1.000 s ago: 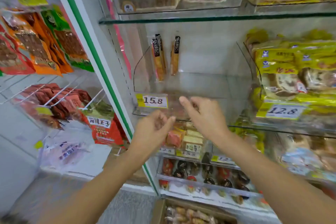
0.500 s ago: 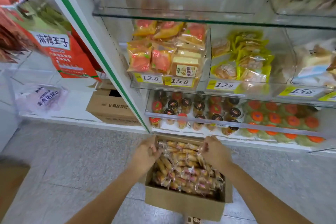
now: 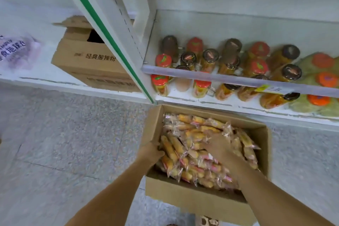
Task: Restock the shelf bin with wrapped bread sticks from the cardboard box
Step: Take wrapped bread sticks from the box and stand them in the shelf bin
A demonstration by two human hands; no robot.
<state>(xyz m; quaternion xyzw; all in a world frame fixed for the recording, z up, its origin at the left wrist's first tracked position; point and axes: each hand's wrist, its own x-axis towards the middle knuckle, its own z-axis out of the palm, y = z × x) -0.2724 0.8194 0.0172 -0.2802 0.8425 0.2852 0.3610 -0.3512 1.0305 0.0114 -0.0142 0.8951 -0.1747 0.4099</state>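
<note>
An open cardboard box point(image 3: 192, 200) stands on the floor in front of the shelving, filled with several wrapped bread sticks point(image 3: 187, 134) in clear and pink wrappers. My left hand point(image 3: 150, 152) is at the box's left wall, its fingers curled over the edge toward the sticks. My right hand point(image 3: 219, 146) lies on top of the pile near the middle, back up, fingers stretched over the wrappers. The shelf bin is out of view.
The bottom shelf point(image 3: 238, 106) just behind the box holds several jars with red, brown and orange lids behind a clear rail point(image 3: 220, 79). A second cardboard box point(image 3: 88, 60) sits on the low shelf to the left. A green-edged upright point(image 3: 110, 36) divides the two. Grey floor lies to the left.
My view has dropped from the shelf bin to the floor box. Both hands came down from the bin's front; the right hand moved from the box's edge onto the pile.
</note>
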